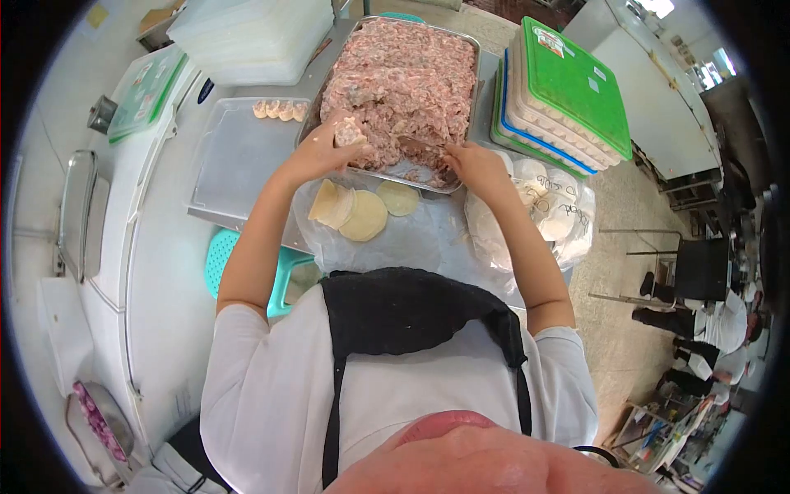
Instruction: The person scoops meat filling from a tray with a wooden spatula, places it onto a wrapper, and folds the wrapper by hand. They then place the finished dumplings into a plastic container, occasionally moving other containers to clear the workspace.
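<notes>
Minced meat (403, 74) fills a large metal tray (476, 62) in front of me. At the tray's near left corner, my left hand (321, 154) is closed around a dumpling wrapper with meat filling (349, 132). My right hand (480, 170) is at the near right corner, its fingers closed on a thin metal spatula (421, 151) whose blade is partly in the meat; its exact shape is hard to see. Round dough wrappers (362, 216) lie on plastic sheeting just below the tray, several overlapping and one apart.
Left of the meat, a plastic tray (239, 156) holds several formed dumplings (280, 109) along its far edge. Stacked containers with a green lid (576, 78) stand at the right, above bagged wrappers (555, 202). White boxes (251, 37) are stacked at the far left; a teal stool (284, 276) sits below.
</notes>
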Motion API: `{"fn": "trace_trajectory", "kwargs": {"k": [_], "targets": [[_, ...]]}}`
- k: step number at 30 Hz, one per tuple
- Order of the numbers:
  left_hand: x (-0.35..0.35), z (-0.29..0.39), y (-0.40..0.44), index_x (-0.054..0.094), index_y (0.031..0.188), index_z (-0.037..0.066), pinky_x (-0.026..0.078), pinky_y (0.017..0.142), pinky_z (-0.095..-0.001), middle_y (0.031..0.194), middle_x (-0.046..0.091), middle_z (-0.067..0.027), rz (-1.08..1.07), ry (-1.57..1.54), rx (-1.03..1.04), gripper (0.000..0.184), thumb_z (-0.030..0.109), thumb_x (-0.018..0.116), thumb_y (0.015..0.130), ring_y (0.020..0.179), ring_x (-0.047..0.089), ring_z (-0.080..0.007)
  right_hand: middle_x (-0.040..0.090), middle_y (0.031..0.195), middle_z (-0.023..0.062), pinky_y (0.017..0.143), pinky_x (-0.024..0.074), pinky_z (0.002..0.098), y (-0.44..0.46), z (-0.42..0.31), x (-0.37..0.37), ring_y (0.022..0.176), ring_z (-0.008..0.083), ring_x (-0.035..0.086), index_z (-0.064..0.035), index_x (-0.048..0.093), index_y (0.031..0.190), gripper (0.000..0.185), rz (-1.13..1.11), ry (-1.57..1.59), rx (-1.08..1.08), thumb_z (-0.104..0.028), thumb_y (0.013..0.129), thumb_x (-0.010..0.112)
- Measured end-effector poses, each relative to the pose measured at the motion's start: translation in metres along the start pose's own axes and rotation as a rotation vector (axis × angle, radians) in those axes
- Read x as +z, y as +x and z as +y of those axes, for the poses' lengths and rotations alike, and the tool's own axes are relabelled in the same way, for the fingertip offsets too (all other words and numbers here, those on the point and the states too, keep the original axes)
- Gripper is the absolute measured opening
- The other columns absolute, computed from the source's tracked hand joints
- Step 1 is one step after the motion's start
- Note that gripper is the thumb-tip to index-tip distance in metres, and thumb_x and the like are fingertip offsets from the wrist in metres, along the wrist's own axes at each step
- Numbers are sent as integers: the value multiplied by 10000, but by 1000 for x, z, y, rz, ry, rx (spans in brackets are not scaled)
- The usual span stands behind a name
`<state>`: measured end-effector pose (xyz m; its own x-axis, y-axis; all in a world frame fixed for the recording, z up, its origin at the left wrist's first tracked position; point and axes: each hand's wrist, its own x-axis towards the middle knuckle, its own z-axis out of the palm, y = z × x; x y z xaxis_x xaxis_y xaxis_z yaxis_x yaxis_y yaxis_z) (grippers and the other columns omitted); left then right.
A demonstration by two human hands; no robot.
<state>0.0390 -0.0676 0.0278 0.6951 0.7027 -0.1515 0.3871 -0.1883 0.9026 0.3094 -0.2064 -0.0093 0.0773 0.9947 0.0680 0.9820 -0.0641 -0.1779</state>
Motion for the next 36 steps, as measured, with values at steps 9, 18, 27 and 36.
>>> {"fn": "trace_trajectory", "kwargs": {"k": [9, 18, 27, 36], "targets": [[-29, 15, -11, 629, 1076, 36, 478, 856, -325, 1020, 652, -130, -120, 257, 503, 446, 243, 788, 714, 944, 615, -216, 674, 982, 166, 783, 503, 369, -15, -87, -27, 877, 339, 631, -67, 658, 1118, 294, 58, 764, -222, -264, 914, 579], [-76, -13, -11, 621, 1094, -25, 470, 864, -354, 1033, 649, -157, -41, 218, 253, 616, 388, 803, 674, 1011, 606, -239, 640, 807, 122, 628, 511, 451, -1, -155, -49, 770, 330, 642, -153, 677, 1038, 249, 281, 138, -126, -332, 894, 582], [-117, -22, -27, 626, 1007, 83, 478, 597, -250, 889, 629, -18, -165, -107, 421, 309, 203, 769, 761, 735, 570, -92, 671, 988, 178, 778, 507, 423, 4, -107, -17, 921, 356, 636, -116, 668, 1110, 279, 119, 171, 246, -277, 901, 574], [-159, -128, 11, 609, 1130, 97, 482, 700, -286, 936, 660, -75, 69, 180, 305, 463, 295, 785, 750, 821, 604, -143, 664, 855, 59, 688, 469, 254, -14, -113, 26, 764, 113, 581, 12, 618, 1183, 343, 298, 707, 380, -220, 931, 601]]}}
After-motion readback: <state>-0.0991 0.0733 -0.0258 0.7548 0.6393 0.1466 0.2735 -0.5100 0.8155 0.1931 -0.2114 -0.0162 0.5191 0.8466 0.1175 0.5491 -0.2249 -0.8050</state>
